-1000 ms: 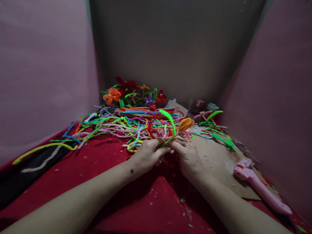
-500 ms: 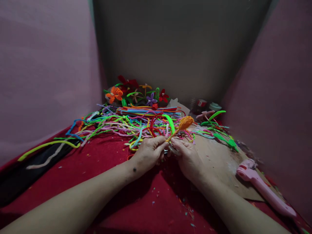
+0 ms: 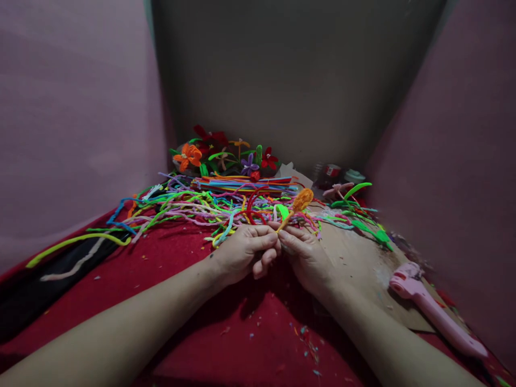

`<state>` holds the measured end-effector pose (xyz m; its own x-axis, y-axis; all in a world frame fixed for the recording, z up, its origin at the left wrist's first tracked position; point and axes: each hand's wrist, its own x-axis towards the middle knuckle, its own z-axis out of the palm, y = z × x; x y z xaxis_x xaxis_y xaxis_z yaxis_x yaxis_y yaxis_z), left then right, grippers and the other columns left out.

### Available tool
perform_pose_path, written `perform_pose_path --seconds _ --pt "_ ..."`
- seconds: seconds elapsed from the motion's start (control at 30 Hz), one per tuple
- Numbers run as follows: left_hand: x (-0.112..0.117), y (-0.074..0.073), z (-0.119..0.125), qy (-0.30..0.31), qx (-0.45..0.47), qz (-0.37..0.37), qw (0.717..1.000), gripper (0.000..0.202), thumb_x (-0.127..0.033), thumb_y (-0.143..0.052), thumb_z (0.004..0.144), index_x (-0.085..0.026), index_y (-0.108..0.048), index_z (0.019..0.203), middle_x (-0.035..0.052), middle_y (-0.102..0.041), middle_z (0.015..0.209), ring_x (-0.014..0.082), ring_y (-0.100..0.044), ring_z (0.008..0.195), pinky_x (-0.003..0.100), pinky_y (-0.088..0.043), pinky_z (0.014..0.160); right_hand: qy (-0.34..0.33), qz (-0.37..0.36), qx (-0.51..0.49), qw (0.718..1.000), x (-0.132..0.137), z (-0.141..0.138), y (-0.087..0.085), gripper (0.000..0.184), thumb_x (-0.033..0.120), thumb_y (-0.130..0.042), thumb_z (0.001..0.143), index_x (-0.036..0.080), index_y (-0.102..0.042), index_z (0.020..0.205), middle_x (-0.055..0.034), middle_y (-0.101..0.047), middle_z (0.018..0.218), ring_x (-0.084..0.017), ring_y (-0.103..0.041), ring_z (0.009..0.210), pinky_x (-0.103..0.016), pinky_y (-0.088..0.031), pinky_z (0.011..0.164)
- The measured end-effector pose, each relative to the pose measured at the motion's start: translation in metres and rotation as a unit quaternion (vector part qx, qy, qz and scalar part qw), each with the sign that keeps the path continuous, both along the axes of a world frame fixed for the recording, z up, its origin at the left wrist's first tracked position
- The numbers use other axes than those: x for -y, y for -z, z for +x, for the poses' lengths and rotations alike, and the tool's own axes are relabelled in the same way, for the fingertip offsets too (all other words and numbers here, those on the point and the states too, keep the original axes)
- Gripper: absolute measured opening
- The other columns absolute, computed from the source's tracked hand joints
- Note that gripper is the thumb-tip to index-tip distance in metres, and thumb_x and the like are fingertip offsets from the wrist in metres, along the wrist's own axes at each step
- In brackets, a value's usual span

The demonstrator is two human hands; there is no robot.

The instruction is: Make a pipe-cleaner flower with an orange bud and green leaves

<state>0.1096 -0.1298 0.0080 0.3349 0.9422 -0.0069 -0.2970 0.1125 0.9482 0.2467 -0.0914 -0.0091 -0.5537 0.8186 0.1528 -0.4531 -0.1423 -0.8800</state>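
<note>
An orange fuzzy pipe-cleaner flower bud (image 3: 302, 200) on a thin stem points up and to the right between my hands. My left hand (image 3: 248, 250) pinches the lower end of the stem between thumb and forefinger, its other fingers curled below. My right hand (image 3: 308, 255) closes on the same stem from the other side, the two sets of fingertips meeting. Just behind the stem shows a bright green leaf (image 3: 282, 212); whether it is joined to the stem I cannot tell. The right hand's lower fingers are hidden.
Tangled coloured pipe cleaners (image 3: 193, 207) spread behind my hands, with a straight bundle (image 3: 242, 184) beyond. Finished flowers (image 3: 189, 156) stand at the back. To the right lie a cardboard sheet (image 3: 350, 269), green leaves (image 3: 373, 232) and a pink glue gun (image 3: 437, 312). Scraps dot the red cloth (image 3: 217, 344).
The bud has dropped slightly and shifted left. Less of the green leaf shows. A greyish rounded thing by my right fingers is no longer visible. My left hand's lower fingers have come into view.
</note>
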Motion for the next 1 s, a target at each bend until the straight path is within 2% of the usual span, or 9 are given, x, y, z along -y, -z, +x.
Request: perform_pose_path --seconds 0.1,0.17,0.37,0.53,0.63,0.77,0.87,0.9,1.0 --pt "-0.0021 0.0032 -0.0027 0.062 0.071 -0.029 0.995 0.017 -0.029 -0.054 0.081 -0.013 -0.055 0.074 -0.0073 -0.045 0.043 0.0026 -0.032 0.027 0.016 -0.033 0.031 -0.013 -0.021 -0.012 1.0 -0.0004 0.0 -0.0002 0.021 0.024 -0.066 0.072 0.022 -0.07 0.092 0.0028 -0.06 0.062 -0.007 -0.045 0.053 -0.023 -0.039 0.063" --pt "-0.0028 0.0037 -0.0039 0.075 0.079 -0.033 0.993 0.017 -0.029 -0.054 0.081 -0.013 -0.055 0.074 -0.0074 -0.044 0.042 0.0024 -0.031 0.027 0.015 -0.033 0.031 -0.022 -0.024 -0.017 0.999 -0.0005 -0.0001 -0.0005 0.022 0.024 -0.066 0.071 0.022 -0.07 0.092 0.0028 -0.06 0.063 -0.007 -0.046 0.053 -0.023 -0.039 0.062" --pt "-0.0028 0.0025 -0.0058 0.067 0.05 -0.032 0.996 0.019 -0.03 -0.055 0.081 -0.013 -0.056 0.073 -0.0076 -0.044 0.041 0.0017 -0.03 0.028 0.015 -0.032 0.032 -0.031 -0.028 -0.02 0.999 0.0004 0.0002 -0.0021 0.021 0.024 -0.065 0.072 0.02 -0.07 0.092 0.0025 -0.06 0.06 -0.009 -0.052 0.058 -0.023 -0.041 0.063" --pt "-0.0027 0.0011 -0.0049 0.061 0.039 -0.03 0.997 0.02 -0.031 -0.053 0.082 -0.013 -0.057 0.073 -0.0076 -0.043 0.04 0.002 -0.029 0.027 0.015 -0.032 0.032 -0.017 -0.032 -0.013 0.999 -0.0009 0.0014 -0.0014 0.019 0.023 -0.067 0.071 0.019 -0.07 0.09 0.0021 -0.062 0.062 -0.008 -0.051 0.057 -0.021 -0.039 0.059" --pt "-0.003 -0.0009 -0.0035 0.038 0.004 -0.022 0.999 0.023 -0.034 -0.052 0.082 -0.013 -0.058 0.075 -0.0064 -0.046 0.042 0.0022 -0.031 0.027 0.015 -0.03 0.032 -0.001 -0.051 -0.012 0.999 -0.0016 0.0016 -0.0012 0.016 0.024 -0.069 0.068 0.018 -0.07 0.083 0.0019 -0.061 0.06 -0.008 -0.05 0.055 -0.021 -0.037 0.055" --pt "-0.0032 -0.0027 -0.0009 -0.026 -0.132 0.034 0.99 0.034 -0.043 -0.044 0.084 -0.013 -0.056 0.074 -0.0029 -0.051 0.047 0.0042 -0.038 0.03 0.016 -0.028 0.033 0.016 -0.029 -0.012 0.999 -0.0019 0.0008 -0.0009 0.009 0.024 -0.067 0.069 0.016 -0.068 0.071 0.0022 -0.058 0.058 -0.008 -0.046 0.052 -0.021 -0.034 0.05" --pt "-0.0015 -0.001 0.0011 -0.092 -0.271 0.117 0.951 0.032 -0.043 -0.044 0.083 -0.015 -0.055 0.075 -0.0019 -0.054 0.053 0.0069 -0.044 0.036 0.019 -0.033 0.038 0.024 -0.018 -0.009 0.999 -0.0026 -0.0001 0.0009 0.009 0.024 -0.065 0.071 0.015 -0.067 0.073 0.0014 -0.058 0.06 -0.009 -0.046 0.053 -0.022 -0.033 0.049" --pt "-0.0005 0.0003 0.0015 -0.123 -0.325 0.16 0.924 0.027 -0.041 -0.047 0.082 -0.016 -0.056 0.078 -0.0014 -0.055 0.057 0.0083 -0.047 0.041 0.02 -0.035 0.042 0.03 -0.024 -0.008 0.999 -0.0027 -0.0004 0.0016 0.01 0.024 -0.065 0.07 0.015 -0.067 0.074 0.0013 -0.058 0.061 -0.009 -0.046 0.052 -0.022 -0.033 0.049" --pt "0.0032 0.0053 0.0016 -0.206 -0.466 0.28 0.813 0.021 -0.035 -0.055 0.078 -0.017 -0.058 0.089 0.0018 -0.06 0.069 0.0136 -0.055 0.06 0.023 -0.038 0.057 0.049 -0.033 -0.001 0.998 -0.0023 -0.0011 0.0038 0.013 0.024 -0.066 0.069 0.016 -0.068 0.078 0.0011 -0.059 0.063 -0.009 -0.044 0.052 -0.023 -0.032 0.049"
